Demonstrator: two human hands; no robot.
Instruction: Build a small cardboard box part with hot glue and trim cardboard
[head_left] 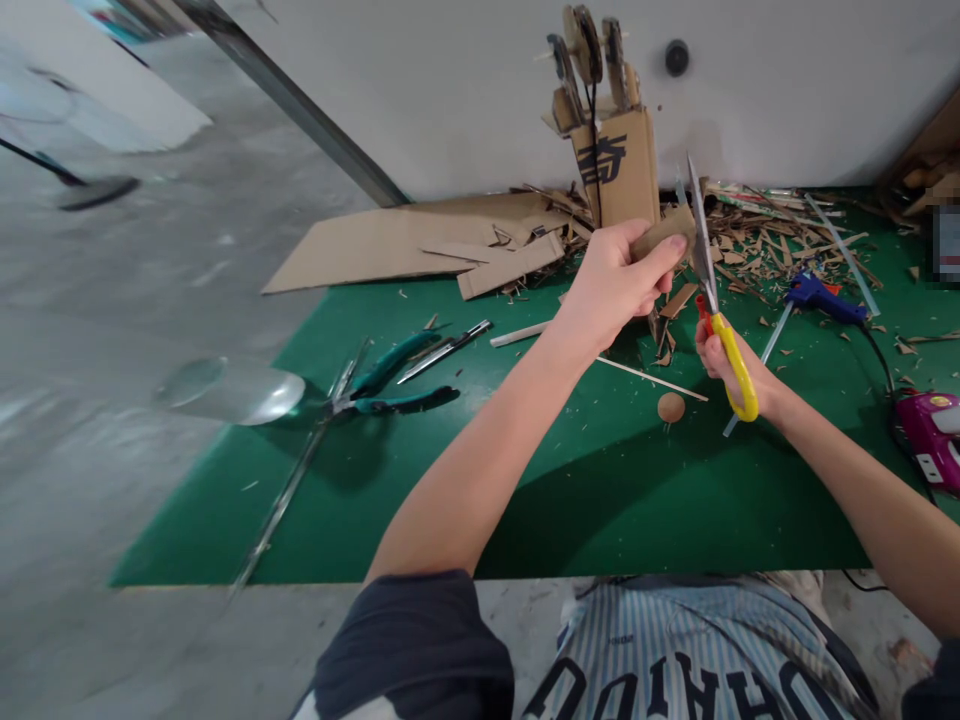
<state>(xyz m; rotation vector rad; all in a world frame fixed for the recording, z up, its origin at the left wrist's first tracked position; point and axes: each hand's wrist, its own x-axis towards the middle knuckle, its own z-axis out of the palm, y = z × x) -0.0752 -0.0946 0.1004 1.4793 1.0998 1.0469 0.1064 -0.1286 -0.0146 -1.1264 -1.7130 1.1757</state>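
Between the thumb and fingers of my left hand (626, 270) is a small piece of cardboard (664, 235), held up over the table. My right hand (739, 365) grips scissors (731, 365) with yellow and red handles. Their blades point upward and stand at the right end of the cardboard piece; whether they bite into it I cannot tell. Below the hands, a small round brown disc (670, 407) and a thin wooden stick (652, 380) lie on the green table (420, 500). Behind my left hand rises a cardboard structure (622, 165) with a black cable.
Cardboard scraps (772, 240) lie heaped at the back, beside a flat cardboard sheet (405, 240). To the left are teal-handled pliers (397, 385), a craft knife (446, 350) and a clear bottle (232, 390). A blue glue gun (825, 298) and a magenta device (930, 435) sit right.
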